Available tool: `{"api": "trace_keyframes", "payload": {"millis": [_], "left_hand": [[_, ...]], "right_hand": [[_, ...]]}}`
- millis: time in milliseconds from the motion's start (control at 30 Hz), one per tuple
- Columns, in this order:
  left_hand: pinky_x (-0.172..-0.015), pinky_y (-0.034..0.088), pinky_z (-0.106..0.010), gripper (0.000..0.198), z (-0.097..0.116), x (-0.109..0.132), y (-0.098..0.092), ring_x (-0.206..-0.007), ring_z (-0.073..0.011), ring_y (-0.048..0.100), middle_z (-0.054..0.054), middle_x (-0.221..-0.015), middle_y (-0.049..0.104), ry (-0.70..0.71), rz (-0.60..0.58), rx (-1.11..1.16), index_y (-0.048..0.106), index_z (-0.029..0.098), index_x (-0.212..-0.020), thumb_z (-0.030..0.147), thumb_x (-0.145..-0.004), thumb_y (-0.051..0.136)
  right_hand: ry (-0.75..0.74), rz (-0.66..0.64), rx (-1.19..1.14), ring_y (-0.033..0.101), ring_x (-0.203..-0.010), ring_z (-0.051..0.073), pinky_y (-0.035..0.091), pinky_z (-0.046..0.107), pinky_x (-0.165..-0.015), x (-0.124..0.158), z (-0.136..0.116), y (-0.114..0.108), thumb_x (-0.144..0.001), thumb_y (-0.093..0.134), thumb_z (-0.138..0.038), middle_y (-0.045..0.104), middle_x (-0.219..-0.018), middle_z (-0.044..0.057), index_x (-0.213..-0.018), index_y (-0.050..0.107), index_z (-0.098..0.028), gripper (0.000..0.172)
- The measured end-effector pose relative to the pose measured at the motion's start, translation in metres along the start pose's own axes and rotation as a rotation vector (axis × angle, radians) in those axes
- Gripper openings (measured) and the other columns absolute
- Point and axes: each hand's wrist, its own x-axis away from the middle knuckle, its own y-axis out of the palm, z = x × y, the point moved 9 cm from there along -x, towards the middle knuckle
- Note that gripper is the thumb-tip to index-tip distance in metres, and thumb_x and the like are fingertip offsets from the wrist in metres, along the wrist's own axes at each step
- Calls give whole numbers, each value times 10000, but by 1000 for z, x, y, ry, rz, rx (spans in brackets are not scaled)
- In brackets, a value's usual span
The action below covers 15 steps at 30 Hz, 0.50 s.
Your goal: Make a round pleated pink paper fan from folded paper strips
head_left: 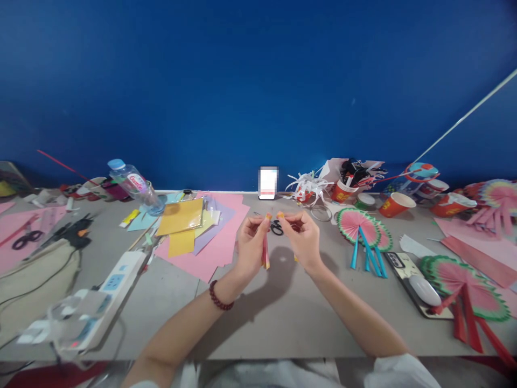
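Above the middle of the table, my left hand [251,242] is closed in a pinch on a narrow folded paper strip [265,256], pink with yellowish edges, which hangs below the fingers. My right hand [304,241] also pinches, and a small orange-yellow paper tip [280,215] shows at its fingertips. The rest of that paper is mostly hidden behind the hand. A small gap separates the two hands. Between and beyond them lie black-handled scissors [277,228], partly covered from view. A phone [268,183] with a lit screen stands upright against the blue wall.
Coloured paper sheets [226,221] and a tilted plastic bottle [135,186] are at left, with a power strip [115,285] nearer. At right are pleated watermelon-like paper fans [357,223], a white mouse [424,291] on a phone, and an orange paper cup [397,205].
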Motion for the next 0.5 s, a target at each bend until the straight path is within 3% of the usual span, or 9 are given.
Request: {"api": "trace_keyframes", "payload": {"millis": [500], "left_hand": [[-756, 451, -280, 240, -3, 3, 4, -790, -134, 561, -4, -767, 567, -27, -9, 56, 531, 184, -754, 362, -737, 692]], "right_hand": [[1, -46, 13, 639, -758, 170, 515, 298, -665, 5, 2, 6, -738, 670, -433, 680, -884, 67, -726, 541, -205, 262]]}}
